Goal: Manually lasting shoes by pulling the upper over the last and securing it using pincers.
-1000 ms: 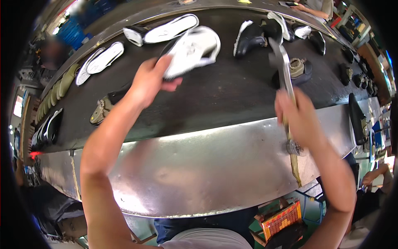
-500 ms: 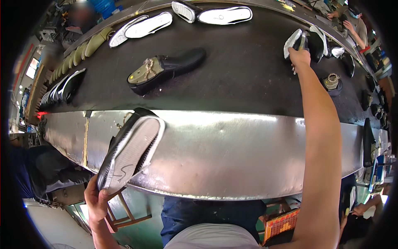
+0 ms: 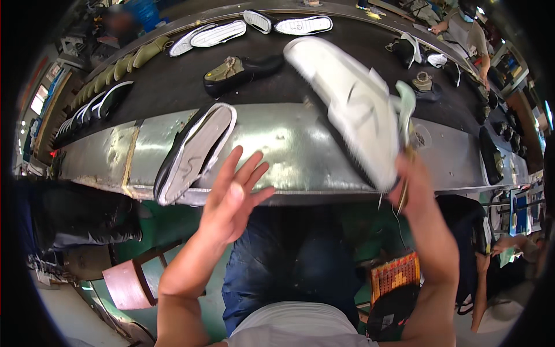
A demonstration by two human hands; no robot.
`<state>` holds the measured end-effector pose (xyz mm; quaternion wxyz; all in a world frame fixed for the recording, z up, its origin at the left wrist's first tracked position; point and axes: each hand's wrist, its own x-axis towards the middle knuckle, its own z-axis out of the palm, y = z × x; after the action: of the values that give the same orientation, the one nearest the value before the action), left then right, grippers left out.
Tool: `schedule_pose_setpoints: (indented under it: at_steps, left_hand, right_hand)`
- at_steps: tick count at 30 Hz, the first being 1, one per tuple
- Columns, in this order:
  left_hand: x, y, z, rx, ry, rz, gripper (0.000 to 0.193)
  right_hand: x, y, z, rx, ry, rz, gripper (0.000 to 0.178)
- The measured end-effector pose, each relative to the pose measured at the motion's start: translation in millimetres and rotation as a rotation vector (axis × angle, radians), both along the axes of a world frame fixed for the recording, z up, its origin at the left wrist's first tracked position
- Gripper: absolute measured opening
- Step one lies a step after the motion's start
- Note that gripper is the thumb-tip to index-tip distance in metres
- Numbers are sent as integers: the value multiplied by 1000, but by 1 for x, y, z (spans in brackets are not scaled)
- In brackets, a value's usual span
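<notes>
A shoe lies sole-up on the metal ledge, its grey bottom ringed by a white rim (image 3: 203, 144); a dark pen mark shows on it. Just right of that shoe hovers my left hand (image 3: 231, 199), empty, its fingers spread. My right hand (image 3: 413, 182) grips a second shoe (image 3: 358, 110), held above the ledge with its whitish bottom facing me, blurred by motion. Between that shoe and my right palm shows a thin tool with brass-coloured parts (image 3: 407, 162); its kind is smeared. A pale green curved piece (image 3: 406, 107) sticks up beside the shoe.
The shiny metal ledge (image 3: 277, 139) borders a dark work surface (image 3: 167, 110). On it stand a camouflage-and-black shoe (image 3: 231, 75), upturned white-bottomed shoes (image 3: 218, 33) and olive uppers (image 3: 124, 66). More shoes line the right side. A wooden stool (image 3: 130, 283) stands below; co-workers are at the edges.
My left hand has let go of the shoe, now lying on the ledge. My right hand has come back from the far right with another shoe. The view has shifted.
</notes>
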<state>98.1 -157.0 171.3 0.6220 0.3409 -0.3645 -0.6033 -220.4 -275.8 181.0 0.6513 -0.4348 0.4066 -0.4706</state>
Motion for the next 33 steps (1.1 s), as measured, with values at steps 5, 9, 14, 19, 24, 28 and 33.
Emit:
schedule_pose_setpoints:
  at_steps: [5, 9, 14, 19, 24, 28, 33]
  left_hand:
    - [-53, 41, 0, 114, 189, 177, 61]
    - [-60, 78, -47, 125, 214, 167, 64]
    - [-72, 95, -107, -36, -177, -123, 79]
    - [-76, 102, -128, 30, -254, -180, 77]
    - [-68, 91, -130, 21, -290, -319, 63]
    - [-64, 85, -144, -165, -723, -76, 56]
    - [-63, 81, -143, -53, -585, -104, 48]
  right_hand:
    - [-11, 153, -31, -115, 148, 449, 59]
    - [-24, 194, -54, -10, 618, 533, 51]
    - [-48, 218, -67, 133, 218, 380, 36]
    - [-33, 248, -69, 220, 512, 458, 32]
    - [-16, 236, -86, 115, 481, 605, 26]
    - [-6, 212, -82, 293, 241, 686, 31]
    - [4, 184, -67, 428, 248, 749, 23]
